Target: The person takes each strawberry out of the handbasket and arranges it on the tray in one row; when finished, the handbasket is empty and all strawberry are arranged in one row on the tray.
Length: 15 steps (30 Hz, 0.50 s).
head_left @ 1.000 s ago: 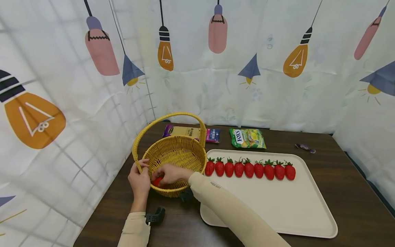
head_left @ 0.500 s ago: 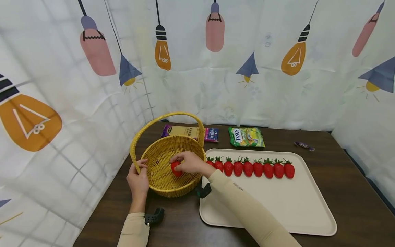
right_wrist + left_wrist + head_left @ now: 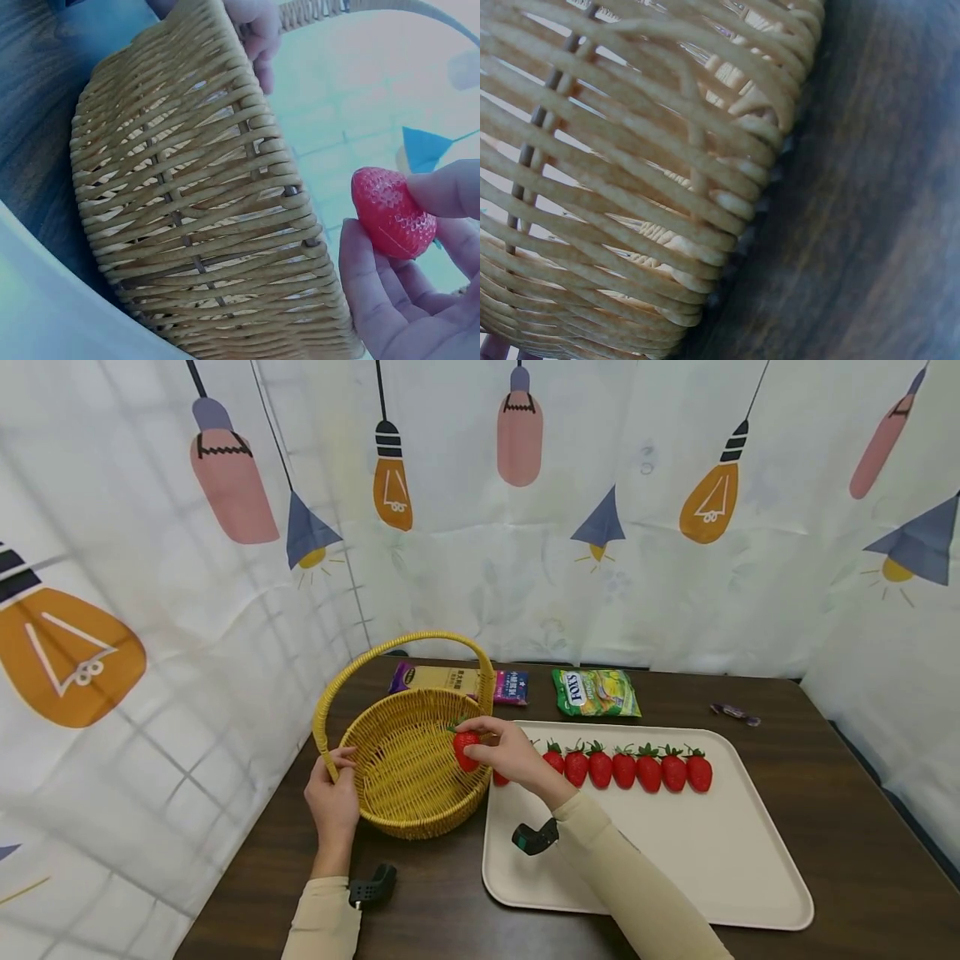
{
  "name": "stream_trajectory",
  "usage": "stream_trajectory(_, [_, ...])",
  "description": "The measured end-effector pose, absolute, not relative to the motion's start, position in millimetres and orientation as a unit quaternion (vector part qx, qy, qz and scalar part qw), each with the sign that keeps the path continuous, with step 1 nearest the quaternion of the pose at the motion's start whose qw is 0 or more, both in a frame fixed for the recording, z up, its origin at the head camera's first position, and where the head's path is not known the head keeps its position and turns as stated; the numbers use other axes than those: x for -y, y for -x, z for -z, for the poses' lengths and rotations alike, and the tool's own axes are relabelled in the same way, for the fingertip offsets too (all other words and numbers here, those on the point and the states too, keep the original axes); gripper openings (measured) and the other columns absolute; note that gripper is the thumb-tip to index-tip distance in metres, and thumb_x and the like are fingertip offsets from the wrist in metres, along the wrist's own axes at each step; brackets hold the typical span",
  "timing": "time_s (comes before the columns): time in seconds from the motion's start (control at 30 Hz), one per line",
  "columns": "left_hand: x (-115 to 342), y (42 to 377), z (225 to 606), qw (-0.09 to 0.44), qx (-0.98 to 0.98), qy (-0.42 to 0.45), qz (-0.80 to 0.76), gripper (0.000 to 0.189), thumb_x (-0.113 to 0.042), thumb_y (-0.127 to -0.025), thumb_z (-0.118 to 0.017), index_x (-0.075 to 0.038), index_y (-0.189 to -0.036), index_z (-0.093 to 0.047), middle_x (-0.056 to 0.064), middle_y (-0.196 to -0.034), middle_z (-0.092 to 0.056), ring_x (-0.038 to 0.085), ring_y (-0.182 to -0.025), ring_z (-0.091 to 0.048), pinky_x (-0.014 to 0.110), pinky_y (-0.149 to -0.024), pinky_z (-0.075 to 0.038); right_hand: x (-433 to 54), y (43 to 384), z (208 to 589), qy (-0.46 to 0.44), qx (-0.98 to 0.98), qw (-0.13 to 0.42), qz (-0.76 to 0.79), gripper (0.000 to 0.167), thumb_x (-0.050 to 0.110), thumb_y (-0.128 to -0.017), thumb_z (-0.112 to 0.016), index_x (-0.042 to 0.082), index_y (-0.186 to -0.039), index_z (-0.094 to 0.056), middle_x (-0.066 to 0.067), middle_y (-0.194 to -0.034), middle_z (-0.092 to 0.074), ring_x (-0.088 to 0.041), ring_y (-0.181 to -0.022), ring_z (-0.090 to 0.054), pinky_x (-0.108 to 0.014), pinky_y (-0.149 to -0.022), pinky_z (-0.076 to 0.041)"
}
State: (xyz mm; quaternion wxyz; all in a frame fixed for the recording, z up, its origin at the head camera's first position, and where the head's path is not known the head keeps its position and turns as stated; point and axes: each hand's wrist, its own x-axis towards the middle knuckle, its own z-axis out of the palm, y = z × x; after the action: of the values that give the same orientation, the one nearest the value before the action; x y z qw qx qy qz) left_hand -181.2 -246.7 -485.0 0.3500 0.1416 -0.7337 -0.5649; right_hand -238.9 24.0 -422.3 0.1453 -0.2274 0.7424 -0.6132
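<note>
A yellow wicker basket (image 3: 405,768) with a tall arched handle stands on the left of the table. At its left side my left hand (image 3: 335,806) grips the rim where the handle's base meets it. My right hand (image 3: 513,758) pinches a red strawberry (image 3: 465,750) between thumb and fingers, over the basket's right rim. In the right wrist view the strawberry (image 3: 391,214) is held up beside the woven wall (image 3: 202,195), apart from it. No strawberry shows inside the basket. The left wrist view holds only the basket's weave (image 3: 630,165) and dark tabletop; the left hand is out of it.
A cream tray (image 3: 675,860) to the right carries a row of strawberries (image 3: 649,773); my right hand covers part of its left end. Behind lie a purple snack packet (image 3: 513,687), a green candy bag (image 3: 597,693) and a small wrapped candy (image 3: 735,714). A patterned curtain surrounds the table.
My right hand has lifted the strawberry from the basket's lower front, moving right and up to the right rim. My left hand keeps its grip on the basket.
</note>
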Motion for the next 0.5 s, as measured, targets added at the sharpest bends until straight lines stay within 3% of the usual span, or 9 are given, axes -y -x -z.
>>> stream_trajectory(0.27, [247,181,484,0.347,0.729,-0.137,0.574,0.012,0.005,-0.092,-0.05,0.007,-0.092,-0.062,0.013,-0.114,-0.068,0.024,-0.119,-0.055,0.022,-0.088,-0.037,-43,232,425,0.208,-0.739,0.139,0.626,0.034,0.014,-0.092,-0.065,0.011,-0.125,-0.064,-0.008,-0.135,-0.055,-0.023,-0.099,-0.064,-0.036,-0.079,-0.055])
stream_trajectory(0.33, [246,181,483,0.344,0.73,-0.137,0.574,0.012,0.005,-0.092,-0.049,0.007,-0.093,-0.061,0.015,-0.115,-0.068,0.025,-0.12,-0.055,0.022,-0.088,-0.037,-50,232,427,0.198,-0.744,0.135,0.623,0.035,0.015,-0.092,-0.066,0.012,-0.126,-0.064,-0.008,-0.131,-0.057,-0.025,-0.093,-0.064,-0.034,-0.069,-0.055])
stream_trajectory(0.5, [241,176,472,0.33,0.734,-0.145,0.576,0.014,0.006,-0.093,-0.047,0.011,-0.095,-0.06,0.02,-0.117,-0.065,0.03,-0.12,-0.054,0.022,-0.086,-0.036,-72,233,432,0.167,-0.759,0.117,0.618,0.034,0.015,-0.092,-0.066,0.013,-0.126,-0.064,-0.008,-0.126,-0.061,-0.025,-0.088,-0.064,-0.033,-0.064,-0.053])
